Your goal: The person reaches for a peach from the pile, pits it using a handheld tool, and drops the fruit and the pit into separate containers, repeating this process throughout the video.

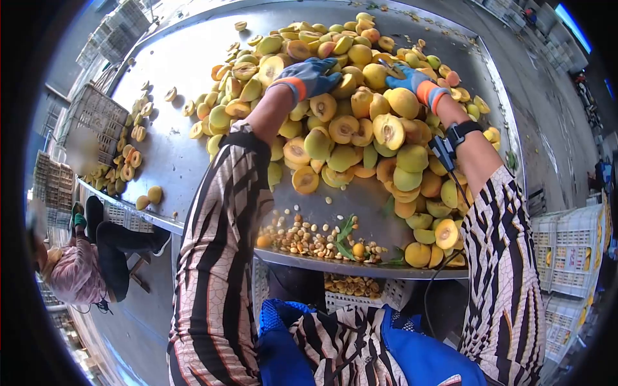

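A big heap of yellow halved and whole fruits [360,122] covers a steel table [174,154]. My left hand [312,76], in a blue glove with an orange cuff, lies palm down on the heap at its far left, fingers curled over fruit. My right hand [412,80], gloved the same way, reaches into the heap further right, gripping a small dark tool whose tip shows above the fingers. A black watch [460,130] sits on my right wrist. Both arms wear striped sleeves.
Loose pits and green leaves [309,238] lie along the table's near edge. A white crate [357,289] with fruit halves stands under it. Another person [84,257] sits at lower left beside a smaller fruit pile [125,161]. More white crates [570,251] stand at the right.
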Demonstrator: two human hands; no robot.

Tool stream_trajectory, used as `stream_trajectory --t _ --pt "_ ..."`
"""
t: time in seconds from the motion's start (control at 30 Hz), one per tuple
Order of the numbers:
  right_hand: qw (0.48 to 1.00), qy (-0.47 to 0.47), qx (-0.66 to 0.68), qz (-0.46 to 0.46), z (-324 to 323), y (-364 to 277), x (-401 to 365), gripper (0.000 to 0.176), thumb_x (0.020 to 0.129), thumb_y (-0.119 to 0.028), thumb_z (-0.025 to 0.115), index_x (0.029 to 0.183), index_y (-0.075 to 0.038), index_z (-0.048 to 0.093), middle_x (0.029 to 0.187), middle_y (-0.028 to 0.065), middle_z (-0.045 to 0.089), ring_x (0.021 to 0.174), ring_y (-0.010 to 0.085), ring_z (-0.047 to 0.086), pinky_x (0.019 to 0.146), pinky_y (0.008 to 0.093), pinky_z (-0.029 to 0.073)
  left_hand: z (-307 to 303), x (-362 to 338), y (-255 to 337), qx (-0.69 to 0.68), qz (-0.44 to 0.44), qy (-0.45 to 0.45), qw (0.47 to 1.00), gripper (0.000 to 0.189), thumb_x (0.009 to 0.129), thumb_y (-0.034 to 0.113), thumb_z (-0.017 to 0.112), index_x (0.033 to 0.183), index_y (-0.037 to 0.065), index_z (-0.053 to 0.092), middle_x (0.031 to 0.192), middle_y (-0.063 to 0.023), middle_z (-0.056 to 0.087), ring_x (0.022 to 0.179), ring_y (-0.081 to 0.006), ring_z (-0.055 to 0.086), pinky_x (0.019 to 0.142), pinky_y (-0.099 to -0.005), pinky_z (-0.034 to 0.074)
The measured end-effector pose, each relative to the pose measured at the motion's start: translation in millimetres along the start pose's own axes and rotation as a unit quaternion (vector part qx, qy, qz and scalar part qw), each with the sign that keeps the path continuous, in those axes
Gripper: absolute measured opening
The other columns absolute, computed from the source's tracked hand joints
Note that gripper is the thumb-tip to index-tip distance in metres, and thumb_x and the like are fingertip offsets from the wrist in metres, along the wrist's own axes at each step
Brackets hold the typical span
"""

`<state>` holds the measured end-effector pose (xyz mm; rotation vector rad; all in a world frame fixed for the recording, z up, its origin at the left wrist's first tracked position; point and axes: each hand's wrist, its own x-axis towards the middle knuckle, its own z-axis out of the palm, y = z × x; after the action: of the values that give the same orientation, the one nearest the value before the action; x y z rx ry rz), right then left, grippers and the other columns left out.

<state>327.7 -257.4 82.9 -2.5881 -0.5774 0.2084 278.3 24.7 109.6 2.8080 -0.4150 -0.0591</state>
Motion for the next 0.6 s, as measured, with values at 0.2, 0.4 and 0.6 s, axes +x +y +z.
stream_trajectory --t 0.2,0.4,0.6 --pt "0.993 0.046 -0.002 0.111 26.9 -40.0 -37.8 0.062 0.082 -0.046 0.055 0.136 -0.017 0.045 0.135 0.0127 0.050 0.124 0.0313 0.048 0.104 0.0355 0.036 13.2 -64.0 -5.4 -0.012 -0.001 0.034 0.999 0.062 0.088 0.053 0.045 0.140 0.018 0.041 0.139 -0.0105 0.046 0.125 -0.0293 0.046 0.106 -0.0349 0.035" --pt "0.995 0.041 -0.037 0.087 37.7 -87.1 -87.8 0.056 0.085 -0.044 0.054 0.136 -0.023 0.046 0.132 0.0137 0.052 0.121 0.0331 0.050 0.101 0.0391 0.039 17.4 -121.1 5.5 -0.016 -0.027 -0.008 0.999 0.056 0.089 0.048 0.042 0.136 0.018 0.046 0.132 -0.0116 0.053 0.113 -0.0343 0.055 0.099 -0.0383 0.041" --pt "0.985 0.015 -0.128 0.115 56.9 -125.6 -120.9 0.051 0.086 -0.047 0.051 0.131 -0.022 0.050 0.126 0.0138 0.057 0.116 0.0324 0.053 0.097 0.0432 0.043 22.0 -185.3 25.1 0.019 -0.018 0.091 0.996 0.052 0.089 0.045 0.047 0.131 0.014 0.050 0.114 -0.0157 0.063 0.096 -0.0357 0.061 0.093 -0.0421 0.041"
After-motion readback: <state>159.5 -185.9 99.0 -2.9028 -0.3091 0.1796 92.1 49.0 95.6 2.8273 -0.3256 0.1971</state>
